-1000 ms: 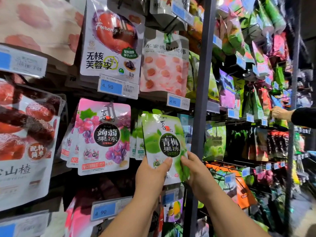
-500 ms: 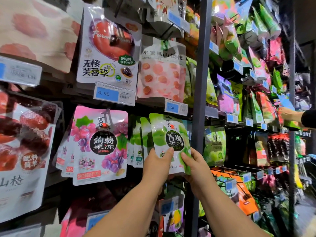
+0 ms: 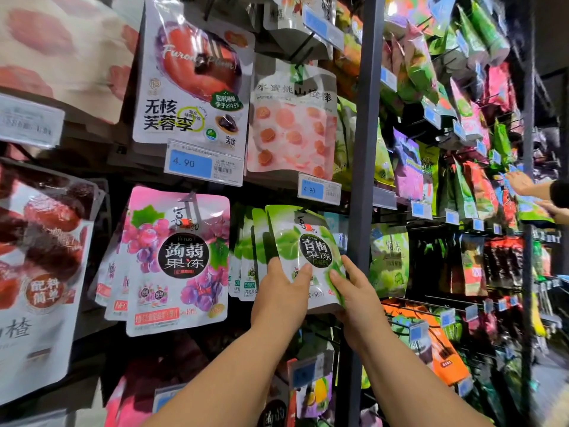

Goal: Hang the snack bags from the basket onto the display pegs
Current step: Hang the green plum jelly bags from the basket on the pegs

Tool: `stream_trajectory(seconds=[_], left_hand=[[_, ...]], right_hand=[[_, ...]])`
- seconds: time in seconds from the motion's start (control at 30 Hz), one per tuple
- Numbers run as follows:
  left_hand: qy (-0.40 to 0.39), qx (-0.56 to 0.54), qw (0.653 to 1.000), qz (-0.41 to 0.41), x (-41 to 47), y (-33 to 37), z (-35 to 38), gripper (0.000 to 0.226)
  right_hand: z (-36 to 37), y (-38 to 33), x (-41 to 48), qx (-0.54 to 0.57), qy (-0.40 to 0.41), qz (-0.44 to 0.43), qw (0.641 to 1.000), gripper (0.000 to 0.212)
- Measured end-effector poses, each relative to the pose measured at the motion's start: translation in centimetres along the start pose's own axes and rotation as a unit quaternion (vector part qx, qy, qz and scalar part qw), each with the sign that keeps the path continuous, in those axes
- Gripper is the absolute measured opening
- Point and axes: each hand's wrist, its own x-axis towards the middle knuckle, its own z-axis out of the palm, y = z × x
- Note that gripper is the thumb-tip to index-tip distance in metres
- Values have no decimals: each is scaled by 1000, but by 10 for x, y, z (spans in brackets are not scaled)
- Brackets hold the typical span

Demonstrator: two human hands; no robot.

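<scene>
Shop peg rack (image 3: 368,118), left hand (image 3: 281,298) and right hand (image 3: 357,300) gripping one green snack bag (image 3: 308,241), three green bags (image 3: 248,260) behind.

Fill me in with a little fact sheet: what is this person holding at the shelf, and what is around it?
held item: green jelly bag, upright, in front of a row of like green bags
left hand: grips the bag's lower left, thumb on its front
right hand: grips its lower right edge
hung yet: cannot tell
left neighbour: pink grape bag, hanging
above: blue price tag reading 4.90
right: grey upright post
far right: another person's hand at the shelves
</scene>
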Motion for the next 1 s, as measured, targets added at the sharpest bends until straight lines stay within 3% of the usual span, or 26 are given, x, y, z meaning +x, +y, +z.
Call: stream_trajectory(seconds=[0.17, 0.4, 0.67, 1.0], left_hand=[[3, 45, 999, -11, 4, -3, -4, 52], [16, 100, 994, -44, 13, -25, -6, 67], [42, 103, 994, -14, 3, -42, 3, 65], [64, -22, 998, -15, -30, -57, 23, 39]], right_hand=[[9, 4, 6, -52, 11, -20, 998, 68], [19, 13, 13, -134, 12, -6, 991, 59], [18, 17, 5, -179, 17, -18, 983, 63], [2, 32, -24, -269, 17, -26, 963, 65]])
